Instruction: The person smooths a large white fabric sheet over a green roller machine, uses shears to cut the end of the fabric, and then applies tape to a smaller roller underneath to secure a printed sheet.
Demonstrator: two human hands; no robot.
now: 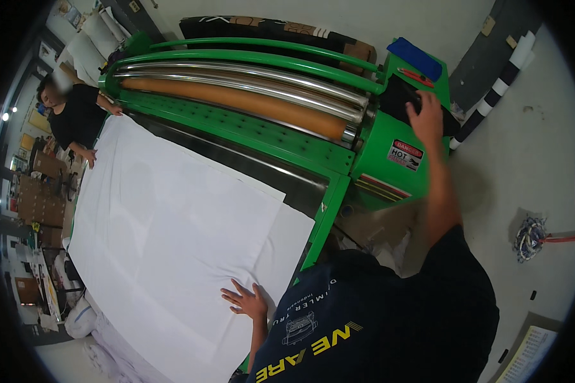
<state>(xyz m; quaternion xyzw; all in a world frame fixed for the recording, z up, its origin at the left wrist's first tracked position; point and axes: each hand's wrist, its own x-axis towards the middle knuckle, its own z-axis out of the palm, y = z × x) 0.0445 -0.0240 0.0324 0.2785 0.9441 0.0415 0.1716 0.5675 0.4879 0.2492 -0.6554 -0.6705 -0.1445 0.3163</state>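
Observation:
A large white cloth sheet [191,217] is spread over the bed of a green roller heat press [236,121], with wrinkles near its right side. My left hand [246,300] lies on the cloth near its front right part, fingers spread. Over the press's right end housing, my right hand [426,118] is curled at a small dark object on a black surface [396,99]; what it is I cannot make out. At the far left, a person in a black shirt [80,118] has both hands at the cloth's edge.
Metal rollers [249,80] and an orange-brown roller [236,105] run across the press. A blue folded cloth [415,57] and a red-handled tool [416,78] rest on its right end. A black-and-white roll [492,96] leans at the wall. White cloth [102,338] hangs low at the front left.

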